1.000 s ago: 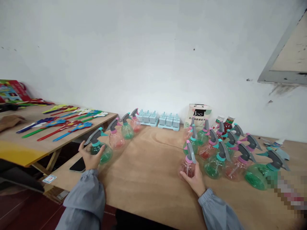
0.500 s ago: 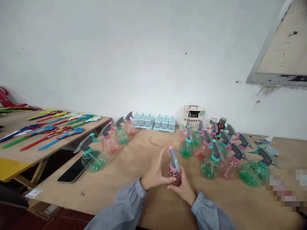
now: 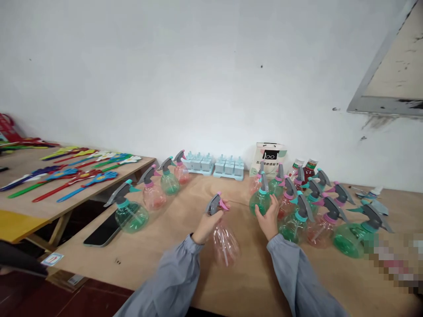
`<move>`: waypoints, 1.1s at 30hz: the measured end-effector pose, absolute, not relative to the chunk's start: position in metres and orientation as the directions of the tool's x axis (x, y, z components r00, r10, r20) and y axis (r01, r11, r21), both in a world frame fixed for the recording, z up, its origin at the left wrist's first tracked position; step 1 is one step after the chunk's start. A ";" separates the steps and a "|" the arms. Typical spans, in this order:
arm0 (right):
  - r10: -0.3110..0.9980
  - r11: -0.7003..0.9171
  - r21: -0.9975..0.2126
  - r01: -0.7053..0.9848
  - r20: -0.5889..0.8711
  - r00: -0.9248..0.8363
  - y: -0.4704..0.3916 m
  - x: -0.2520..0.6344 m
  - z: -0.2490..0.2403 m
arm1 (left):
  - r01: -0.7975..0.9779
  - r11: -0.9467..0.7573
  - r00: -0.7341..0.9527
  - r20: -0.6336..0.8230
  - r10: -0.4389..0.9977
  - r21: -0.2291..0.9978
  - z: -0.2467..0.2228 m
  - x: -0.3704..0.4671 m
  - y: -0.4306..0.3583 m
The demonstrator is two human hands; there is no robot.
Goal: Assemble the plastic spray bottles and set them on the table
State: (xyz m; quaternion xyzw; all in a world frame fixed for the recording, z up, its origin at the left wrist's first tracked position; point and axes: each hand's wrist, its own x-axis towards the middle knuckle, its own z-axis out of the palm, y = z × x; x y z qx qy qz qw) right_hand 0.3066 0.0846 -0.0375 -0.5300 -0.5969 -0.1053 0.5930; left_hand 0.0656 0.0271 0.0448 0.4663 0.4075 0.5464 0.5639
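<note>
My left hand (image 3: pixel 208 225) is closed around the neck of a clear pink spray bottle (image 3: pixel 226 244), just under its grey head with a pink nozzle. That bottle is tilted, its round body toward me and a thin tube visible inside. To the right, my right hand (image 3: pixel 269 218) has thumb and fingers spread about the near right side of a green spray bottle (image 3: pixel 256 202) with a turquoise collar. Whether the fingers press on it is unclear. More green (image 3: pixel 292 229) and pink spray bottles (image 3: pixel 320 231) stand close beside this hand.
On the left, a row of spray bottles (image 3: pixel 132 216) stands beside a black phone (image 3: pixel 102 231). Light blue ice-pop moulds (image 3: pixel 228 167) and a printed paper bag (image 3: pixel 269 159) are by the wall. Colourful hand-shaped clappers (image 3: pixel 79 180) lie on another table.
My right hand has let go of the pink spray bottle and moved right to the green one. My left hand now grips the pink bottle higher, at the neck, and the bottle has turned and tilted.
</note>
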 end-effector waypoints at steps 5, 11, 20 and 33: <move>0.610 0.361 -0.622 0.695 0.721 0.329 0.108 0.306 -0.049 | -0.347 0.124 0.229 -0.044 0.972 0.930 0.072 0.062 0.030; 0.679 0.377 -0.646 0.663 0.680 0.276 0.092 0.310 -0.052 | -0.405 0.071 0.282 0.050 0.958 0.911 0.073 0.061 0.057; 0.702 0.409 -0.598 0.690 0.689 0.181 0.048 0.305 -0.056 | -0.379 0.050 0.340 0.088 0.936 0.924 0.067 0.071 0.064; 0.674 0.398 -0.597 0.696 0.705 0.220 0.031 0.305 -0.064 | -0.275 0.156 0.436 -0.021 0.900 0.949 0.081 0.075 0.060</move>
